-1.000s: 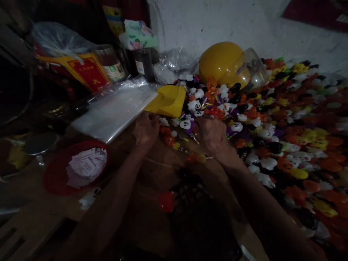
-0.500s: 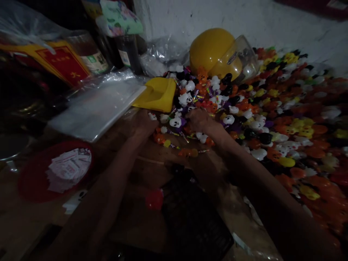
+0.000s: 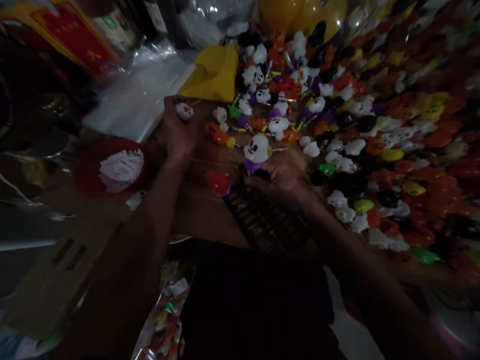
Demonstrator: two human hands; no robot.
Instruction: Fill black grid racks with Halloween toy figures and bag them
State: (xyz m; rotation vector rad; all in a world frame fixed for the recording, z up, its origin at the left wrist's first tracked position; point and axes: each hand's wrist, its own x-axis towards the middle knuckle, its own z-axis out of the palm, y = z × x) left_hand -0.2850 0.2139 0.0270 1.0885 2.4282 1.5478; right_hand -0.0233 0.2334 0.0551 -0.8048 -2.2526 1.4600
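Over the table, my right hand (image 3: 275, 181) pinches a small toy (image 3: 257, 148) with a white skull-like head and a purple lower part. It is held above the near end of a dark slatted tray (image 3: 258, 215). My left hand (image 3: 180, 127) is closed around a small white figure (image 3: 184, 111) with red marks, beside the yellow scoop (image 3: 215, 75). Between the hands and beyond them lie several loose toys (image 3: 277, 125) in white, purple and orange, some with wrapped tubes. A red and purple piece (image 3: 218, 183) rests left of the tray.
A large heap of toy figures (image 3: 405, 150) covers the right side. At left are a red bowl (image 3: 84, 170) of paper slips and a stack of clear plastic bags (image 3: 131, 105). A bag of colourful pieces (image 3: 167, 310) sits below the table's near edge.
My right hand has drawn back from the pile toward me, lifting the white and purple toy. My left hand still holds the white figure, now left of the loose toys. The view has tipped down.
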